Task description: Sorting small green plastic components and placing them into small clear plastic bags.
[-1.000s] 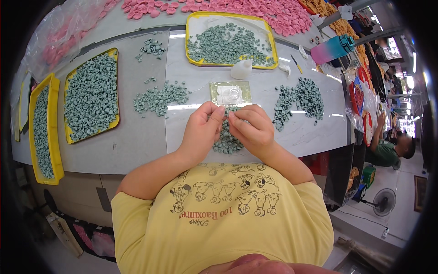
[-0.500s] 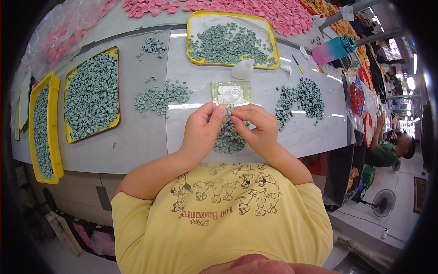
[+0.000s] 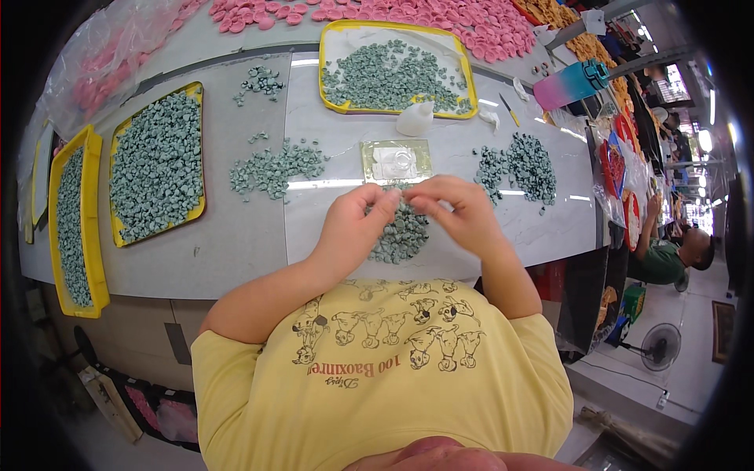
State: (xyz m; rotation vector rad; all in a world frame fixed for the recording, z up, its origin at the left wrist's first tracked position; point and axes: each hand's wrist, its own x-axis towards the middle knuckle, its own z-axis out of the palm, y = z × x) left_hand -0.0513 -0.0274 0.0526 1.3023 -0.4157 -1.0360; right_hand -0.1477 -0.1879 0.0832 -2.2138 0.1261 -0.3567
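Right hand has lifted beside left hand, above green pieces.

Grey-green, yellow and pink on a pale grey bench

We see dull grey-green small pieces heaped on a light grey worktop. Bright yellow trays frame more of them. Pink pieces lie along the far edge. Our T-shirt is pale yellow, printed with spotted dogs in brown outline.
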